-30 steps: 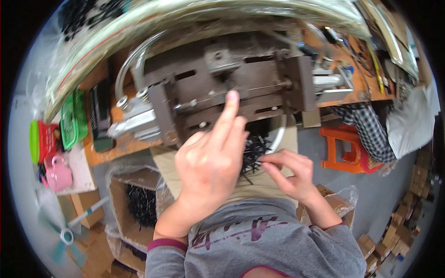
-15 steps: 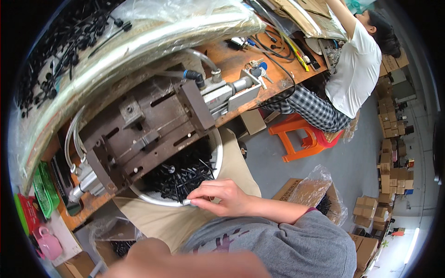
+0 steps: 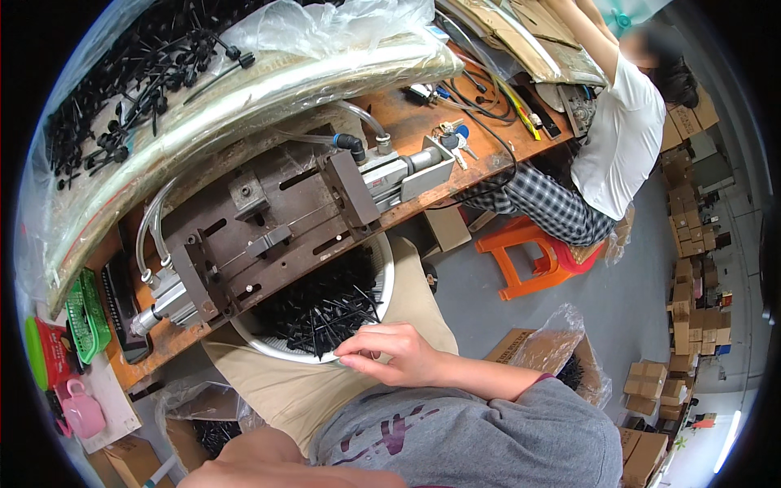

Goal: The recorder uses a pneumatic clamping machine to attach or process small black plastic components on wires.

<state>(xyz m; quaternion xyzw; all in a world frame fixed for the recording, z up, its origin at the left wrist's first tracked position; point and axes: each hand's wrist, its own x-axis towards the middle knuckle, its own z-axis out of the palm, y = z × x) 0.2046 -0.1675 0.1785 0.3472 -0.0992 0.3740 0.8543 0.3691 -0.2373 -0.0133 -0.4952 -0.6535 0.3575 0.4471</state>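
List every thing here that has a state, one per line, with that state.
Right hand: fingertips pinched at the near rim of the bowl, on the black parts.
Left hand: not in view.
White bowl: on the lap, heaped with black pin-like parts.
Metal press fixture: at the bench edge, over the bowl, clear hoses attached.
Clear plastic bag: open, more black parts spread on it.
Orange stool: occupied by a seated co-worker.

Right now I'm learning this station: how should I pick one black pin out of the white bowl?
Probably pinch one thin shaft near the white bowl rim's near edge, coming from above with fingertips, as the right hand does. The pins lie tangled, so lift a loose top one.
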